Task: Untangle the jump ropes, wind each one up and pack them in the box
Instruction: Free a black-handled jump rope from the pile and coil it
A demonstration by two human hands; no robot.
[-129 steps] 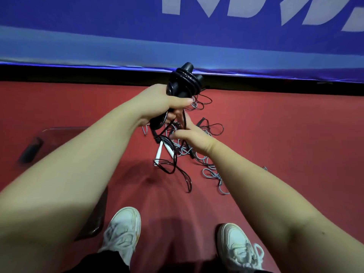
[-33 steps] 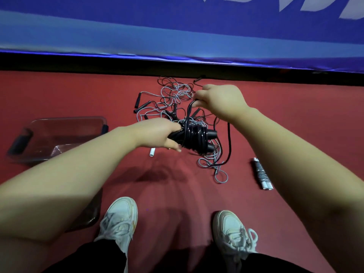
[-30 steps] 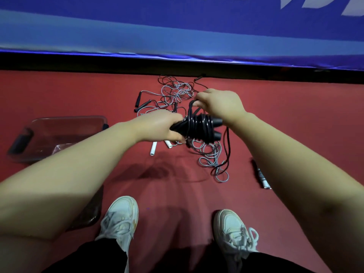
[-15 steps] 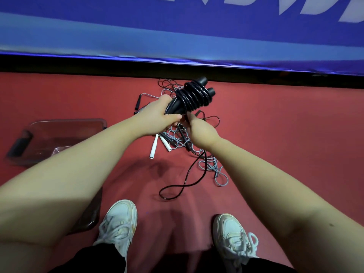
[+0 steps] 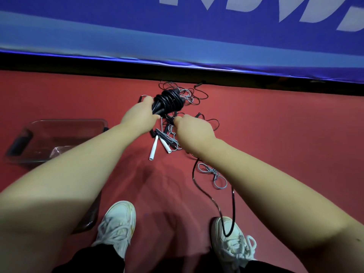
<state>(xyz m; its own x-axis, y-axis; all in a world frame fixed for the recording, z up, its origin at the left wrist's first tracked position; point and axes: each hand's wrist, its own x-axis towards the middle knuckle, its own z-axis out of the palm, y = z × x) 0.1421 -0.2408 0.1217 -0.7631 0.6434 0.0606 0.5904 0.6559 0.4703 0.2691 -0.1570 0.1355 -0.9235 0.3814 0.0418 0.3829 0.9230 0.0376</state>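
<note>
My left hand point(image 5: 140, 119) grips the two black handles of a black jump rope point(image 5: 168, 101), its cord wound in thick coils round them. My right hand point(image 5: 194, 131) pinches the loose black cord just below the coil; the free end point(image 5: 212, 201) hangs in a long loop down over my right shoe. Beneath both hands a tangle of grey and black ropes point(image 5: 185, 95) lies on the red floor, with two white handles point(image 5: 157, 146) sticking out. A clear plastic box point(image 5: 39, 138) stands on the floor at the left.
A blue banner wall point(image 5: 177, 36) with a dark gap along its base runs across the far side. My two white shoes point(image 5: 118, 223) stand near the bottom of the view. Red floor stretches to the right.
The wound black bundle has come down and tilted away from me. My right hand moved up to the cord below the coil, and the loose loop now trails down to my right shoe.
</note>
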